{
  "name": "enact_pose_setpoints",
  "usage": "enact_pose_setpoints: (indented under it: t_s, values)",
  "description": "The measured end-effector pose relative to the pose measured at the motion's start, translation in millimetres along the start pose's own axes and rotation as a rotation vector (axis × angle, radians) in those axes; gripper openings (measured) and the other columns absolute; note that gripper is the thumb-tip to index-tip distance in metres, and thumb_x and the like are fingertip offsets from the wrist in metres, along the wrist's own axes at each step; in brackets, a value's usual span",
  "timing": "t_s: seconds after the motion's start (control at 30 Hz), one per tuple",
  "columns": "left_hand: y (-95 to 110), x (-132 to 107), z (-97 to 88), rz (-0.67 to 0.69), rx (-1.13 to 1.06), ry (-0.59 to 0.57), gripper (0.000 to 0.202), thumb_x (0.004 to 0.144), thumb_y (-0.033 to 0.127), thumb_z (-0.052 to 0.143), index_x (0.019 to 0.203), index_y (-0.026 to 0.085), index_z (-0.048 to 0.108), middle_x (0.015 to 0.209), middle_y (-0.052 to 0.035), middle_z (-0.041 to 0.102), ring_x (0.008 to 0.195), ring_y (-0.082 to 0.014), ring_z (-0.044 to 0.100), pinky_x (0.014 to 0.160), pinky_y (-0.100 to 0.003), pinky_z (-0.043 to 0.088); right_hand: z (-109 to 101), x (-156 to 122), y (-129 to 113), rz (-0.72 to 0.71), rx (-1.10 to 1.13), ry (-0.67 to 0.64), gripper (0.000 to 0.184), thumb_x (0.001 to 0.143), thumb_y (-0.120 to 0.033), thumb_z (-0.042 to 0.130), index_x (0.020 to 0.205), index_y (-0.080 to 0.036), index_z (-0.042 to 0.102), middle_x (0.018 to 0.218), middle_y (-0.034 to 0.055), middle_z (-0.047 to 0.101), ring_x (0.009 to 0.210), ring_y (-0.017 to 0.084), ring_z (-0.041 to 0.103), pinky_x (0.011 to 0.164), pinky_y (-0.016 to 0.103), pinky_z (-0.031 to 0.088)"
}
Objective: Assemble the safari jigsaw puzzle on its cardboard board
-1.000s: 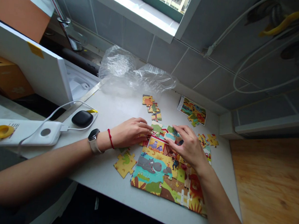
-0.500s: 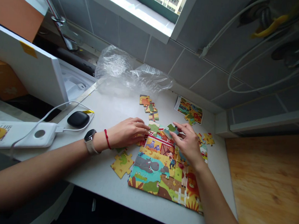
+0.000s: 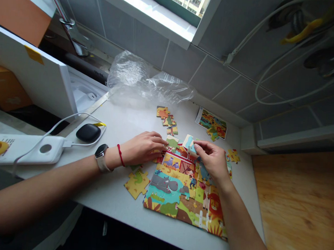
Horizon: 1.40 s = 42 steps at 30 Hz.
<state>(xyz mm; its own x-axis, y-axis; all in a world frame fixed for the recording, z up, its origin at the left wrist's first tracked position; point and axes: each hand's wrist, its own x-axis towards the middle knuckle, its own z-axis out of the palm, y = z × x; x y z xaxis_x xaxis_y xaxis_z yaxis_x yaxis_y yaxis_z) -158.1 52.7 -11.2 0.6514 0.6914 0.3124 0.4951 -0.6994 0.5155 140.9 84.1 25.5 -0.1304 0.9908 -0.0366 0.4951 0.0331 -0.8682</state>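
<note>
On the white desk, your right hand pinches a pale-blue-and-cream jigsaw piece at the far edge of the multicoloured animal jigsaw; best lower it level. Your left hand, grip unclear, lies beside a green-and-cream jigsaw piece.

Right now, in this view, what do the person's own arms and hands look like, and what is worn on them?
The left hand is ungloved; its wrist wears a thin red bracelet and a round, dark-faced watch with a pale strap. The right hand and forearm show nothing worn.
</note>
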Motion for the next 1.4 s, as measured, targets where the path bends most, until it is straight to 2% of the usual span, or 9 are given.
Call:
enact_pose_setpoints:
  t_s: [0.13, 0.37, 0.5, 0.6, 0.7, 0.8, 0.93, 1.03, 1.4]
  values:
    - [0, 0, 0.8, 0.003, -0.009, 0.019, 0.025, 0.107, 0.034, 0.059, 0.122, 0.024, 0.077, 0.132, -0.0071, 0.075, 0.116, -0.0251, 0.067, 0.1, -0.044, 0.056, 11, -11, -9, 0.013, -0.116, 0.037, 0.045, 0.083, -0.054, 0.077, 0.105, -0.016, 0.084, 0.09, 0.012, 0.084, 0.068, 0.024, 0.074, 0.064, 0.035, 0.062]
    - [1, 0, 0.8, 0.005, -0.025, 0.033, 0.026, 0.108, 0.035, 0.058, 0.121, 0.024, 0.077, 0.131, -0.0079, 0.075, 0.116, -0.0248, 0.068, 0.099, -0.043, 0.056, 22, -37, -11, -0.115, -0.269, 0.051, 0.034, 0.092, -0.045, 0.07, 0.111, -0.022, 0.085, 0.108, 0.0101, 0.084, 0.081, 0.027, 0.08, 0.083, 0.043, 0.066]
    - [2, 0, -0.6, 0.0, 0.001, 0.011, 0.027, 0.108, 0.034, 0.057, 0.12, 0.021, 0.077, 0.133, -0.0097, 0.074, 0.116, -0.0266, 0.067, 0.099, -0.045, 0.057, 30, -47, -7, -0.06, -0.194, -0.033, 0.037, 0.096, -0.046, 0.066, 0.115, -0.02, 0.083, 0.088, 0.0072, 0.084, 0.071, 0.025, 0.077, 0.073, 0.04, 0.066]
    - [2, 0, -0.5, -0.002, 0.008, 0.01, 0.026, 0.107, 0.035, 0.059, 0.119, 0.022, 0.077, 0.132, -0.0094, 0.074, 0.116, -0.0264, 0.067, 0.099, -0.045, 0.056, 30, -49, -9, -0.041, -0.152, -0.133, 0.037, 0.099, -0.044, 0.062, 0.115, -0.018, 0.082, 0.077, 0.0052, 0.081, 0.067, 0.023, 0.075, 0.074, 0.038, 0.065]
    - [2, 0, 0.3, -0.001, -0.004, 0.021, 0.024, 0.107, 0.035, 0.06, 0.119, 0.023, 0.077, 0.131, -0.0086, 0.075, 0.115, -0.0249, 0.068, 0.1, -0.043, 0.055, 21, -44, -9, -0.159, -0.258, -0.058, 0.031, 0.1, -0.042, 0.061, 0.107, -0.021, 0.083, 0.09, 0.0075, 0.081, 0.073, 0.023, 0.074, 0.08, 0.041, 0.063]
    - [2, 0, 0.6, 0.0, 0.003, 0.019, 0.024, 0.106, 0.035, 0.061, 0.119, 0.024, 0.077, 0.131, -0.0082, 0.075, 0.115, -0.0246, 0.068, 0.1, -0.042, 0.056, 8, -34, -4, -0.319, -0.432, 0.007, 0.028, 0.098, -0.043, 0.066, 0.111, -0.023, 0.081, 0.107, 0.0115, 0.079, 0.095, 0.029, 0.072, 0.092, 0.048, 0.06]
    - [2, -1, 0.8, -0.001, 0.017, 0.01, 0.024, 0.106, 0.035, 0.061, 0.119, 0.023, 0.077, 0.131, -0.008, 0.075, 0.116, -0.0251, 0.068, 0.1, -0.043, 0.056, -1, -19, 10, -0.438, -0.56, -0.131, 0.041, 0.095, -0.046, 0.072, 0.13, -0.024, 0.075, 0.132, 0.0142, 0.072, 0.126, 0.035, 0.063, 0.109, 0.057, 0.053]
    - [1, -1, 0.8, 0.0, 0.028, 0.007, 0.024, 0.107, 0.035, 0.06, 0.119, 0.023, 0.076, 0.132, -0.0078, 0.074, 0.117, -0.0251, 0.067, 0.101, -0.043, 0.056, 0, -13, 18, -0.481, -0.598, -0.214, 0.04, 0.097, -0.042, 0.071, 0.132, -0.024, 0.074, 0.14, 0.0131, 0.069, 0.139, 0.036, 0.055, 0.116, 0.06, 0.048]
    - [2, 0, -0.6, -0.002, 0.017, 0.01, 0.025, 0.107, 0.036, 0.059, 0.119, 0.023, 0.077, 0.132, -0.0079, 0.075, 0.116, -0.0251, 0.068, 0.1, -0.043, 0.056, -5, 0, 10, -0.544, -0.631, -0.354, 0.033, 0.102, -0.032, 0.064, 0.13, -0.022, 0.077, 0.142, 0.0145, 0.07, 0.128, 0.032, 0.067, 0.111, 0.052, 0.056]
